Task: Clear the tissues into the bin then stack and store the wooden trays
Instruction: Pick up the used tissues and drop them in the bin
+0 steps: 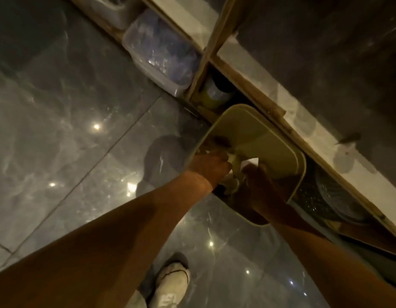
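An olive-green bin [254,132] stands on the floor under a counter, its swing lid tilted. My left hand [209,165] is at the bin's opening, fingers closed on white tissue [231,157]. Beside it, my right hand [262,181] is in shadow against the lid, with a white scrap of tissue [253,161] just above it; its grip is unclear. No wooden trays are in view.
Clear plastic boxes [161,56] sit in the shelf bay left of the bin, and a yellow-lidded jar [214,94] behind it. A round wire item [334,196] lies in the bay to the right. Glossy grey floor tiles [70,130] spread left; my white shoe [170,283] is below.
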The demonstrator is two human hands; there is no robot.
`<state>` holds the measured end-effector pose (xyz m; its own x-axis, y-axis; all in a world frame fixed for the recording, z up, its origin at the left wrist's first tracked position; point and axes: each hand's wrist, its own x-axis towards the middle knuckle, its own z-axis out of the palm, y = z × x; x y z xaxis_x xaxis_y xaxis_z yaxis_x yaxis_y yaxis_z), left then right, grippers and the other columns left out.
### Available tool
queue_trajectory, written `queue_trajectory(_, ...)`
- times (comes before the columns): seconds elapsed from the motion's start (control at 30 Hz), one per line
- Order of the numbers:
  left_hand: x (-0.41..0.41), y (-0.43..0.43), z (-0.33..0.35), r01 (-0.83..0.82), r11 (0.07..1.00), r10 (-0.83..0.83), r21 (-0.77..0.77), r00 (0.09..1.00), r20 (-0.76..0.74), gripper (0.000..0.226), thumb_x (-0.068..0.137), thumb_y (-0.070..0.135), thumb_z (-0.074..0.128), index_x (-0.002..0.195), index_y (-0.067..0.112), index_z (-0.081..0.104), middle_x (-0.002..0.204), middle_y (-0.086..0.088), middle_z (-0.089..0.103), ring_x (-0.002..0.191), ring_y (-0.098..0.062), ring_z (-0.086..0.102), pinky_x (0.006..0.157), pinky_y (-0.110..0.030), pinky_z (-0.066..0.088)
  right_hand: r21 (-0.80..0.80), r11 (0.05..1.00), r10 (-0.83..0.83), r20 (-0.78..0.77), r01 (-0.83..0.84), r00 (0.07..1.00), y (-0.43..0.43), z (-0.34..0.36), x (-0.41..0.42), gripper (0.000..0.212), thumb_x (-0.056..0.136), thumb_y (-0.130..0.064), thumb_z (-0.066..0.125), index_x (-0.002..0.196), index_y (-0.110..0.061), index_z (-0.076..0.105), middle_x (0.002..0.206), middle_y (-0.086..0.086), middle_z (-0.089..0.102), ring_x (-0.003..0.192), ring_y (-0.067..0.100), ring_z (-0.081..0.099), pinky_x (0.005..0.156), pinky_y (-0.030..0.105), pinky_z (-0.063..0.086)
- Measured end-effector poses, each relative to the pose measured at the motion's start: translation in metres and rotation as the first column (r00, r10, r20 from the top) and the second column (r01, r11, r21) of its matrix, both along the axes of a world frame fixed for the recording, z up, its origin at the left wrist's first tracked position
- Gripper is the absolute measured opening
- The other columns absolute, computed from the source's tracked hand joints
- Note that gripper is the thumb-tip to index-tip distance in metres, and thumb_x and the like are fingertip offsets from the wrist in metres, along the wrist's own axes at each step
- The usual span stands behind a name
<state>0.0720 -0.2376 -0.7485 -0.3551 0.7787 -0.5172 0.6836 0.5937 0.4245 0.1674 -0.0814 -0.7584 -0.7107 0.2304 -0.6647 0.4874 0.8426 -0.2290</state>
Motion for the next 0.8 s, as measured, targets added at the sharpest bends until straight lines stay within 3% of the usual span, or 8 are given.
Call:
queue_trajectory(0.07,0.004,0.008,-0.016,-0.076,0.996,0.075,-0.036,0.997,-0.017,0.056,0.100,0.033,0.038,0.152,0.023,0.020,0.161,-0.006,0.014,0.148,-0.033,0.012,0.116,-0.049,0.020,0.074,0.962,0.247,0.165,-0.261,0.955,0.005,-0.025,-0.002,0.071,0.093,-0.024,0.059,0.152,-0.011,0.022,0.157,0.022,0.022,0.143,0.043,0.022,0.116,0.048,0.020)
queue_trajectory(0.17,-0.003,0.012,-0.015,-0.067,0.997,0.068,-0.043,0.997,0.025,0.067,0.096,0.040,0.045,0.153,0.028,0.011,0.163,-0.004,0.005,0.149,-0.031,0.003,0.117,-0.050,0.019,0.088,0.809,0.519,0.358,-0.581,0.777,0.006,-0.032,-0.013,0.069,0.102,-0.035,0.039,0.155,-0.022,-0.001,0.164,0.009,-0.005,0.149,0.037,-0.007,0.117,0.051,-0.005)
queue_trajectory(0.27,-0.016,0.010,-0.002,-0.069,0.997,0.069,0.017,0.998,-0.005,0.060,0.097,0.035,0.046,0.150,0.017,0.024,0.156,-0.011,0.027,0.142,-0.031,0.028,0.112,-0.044,0.030,0.046,0.885,0.428,0.315,-0.463,0.847,0.005,-0.011,-0.022,0.065,0.100,-0.033,0.045,0.155,-0.023,0.013,0.162,0.009,0.019,0.149,0.032,0.016,0.119,0.047,0.011)
queue_trajectory(0.37,-0.010,-0.002,0.037,-0.150,0.983,0.148,0.102,0.989,0.023,0.047,0.097,0.028,0.045,0.141,0.015,0.042,0.146,-0.013,0.044,0.129,-0.032,0.046,0.104,-0.038,0.038,0.146,0.967,0.199,0.082,-0.210,0.977,0.000,0.034,-0.022,0.051,0.098,-0.044,0.043,0.147,-0.030,0.038,0.150,0.006,0.044,0.137,0.032,0.041,0.108,0.048,0.039)
queue_trajectory(0.5,-0.002,-0.044,0.113,-0.223,0.962,0.215,0.159,0.974,0.064,0.023,0.094,0.016,0.049,0.114,0.012,0.061,0.110,-0.015,0.065,0.101,-0.033,0.061,0.083,-0.038,0.042,0.127,0.992,-0.008,-0.102,0.021,0.995,-0.020,0.112,-0.020,0.055,0.098,-0.053,0.027,0.129,-0.021,0.059,0.135,0.011,0.059,0.124,0.033,0.053,0.104,0.044,0.038)
queue_trajectory(0.6,-0.003,-0.077,0.165,-0.240,0.931,0.254,0.275,0.967,-0.015,0.028,0.093,0.016,0.049,0.119,0.018,0.061,0.113,-0.006,0.065,0.107,-0.025,0.058,0.097,-0.036,0.042,0.034,0.999,-0.015,-0.017,0.015,1.000,-0.028,0.179,-0.013,0.029,0.098,-0.041,0.046,0.125,-0.037,0.054,0.131,-0.001,0.057,0.122,0.024,0.053,0.100,0.035,0.041)
queue_trajectory(0.7,-0.006,-0.106,0.227,-0.301,0.923,0.326,0.240,0.943,-0.071,0.036,0.090,0.013,0.055,0.125,0.017,0.059,0.121,-0.004,0.064,0.113,-0.025,0.058,0.098,-0.036,0.043,-0.006,1.000,0.026,-0.169,-0.027,0.985,-0.051,0.257,-0.010,0.020,0.096,-0.041,0.050,0.111,-0.036,0.061,0.105,-0.007,0.065,0.088,0.009,0.060,0.071,0.022,0.048)
queue_trajectory(0.8,-0.003,-0.134,0.307,-0.375,0.906,0.401,0.196,0.909,-0.114,0.028,0.095,0.018,0.049,0.119,0.017,0.062,0.113,-0.006,0.066,0.103,-0.027,0.062,0.088,-0.038,0.047,-0.004,0.999,0.051,-0.206,-0.053,0.977,-0.082,0.337,-0.012,0.020,0.096,-0.039,0.051,0.106,-0.027,0.063,0.101,-0.007,0.061,0.090,0.010,0.058,0.073,0.033,0.054)
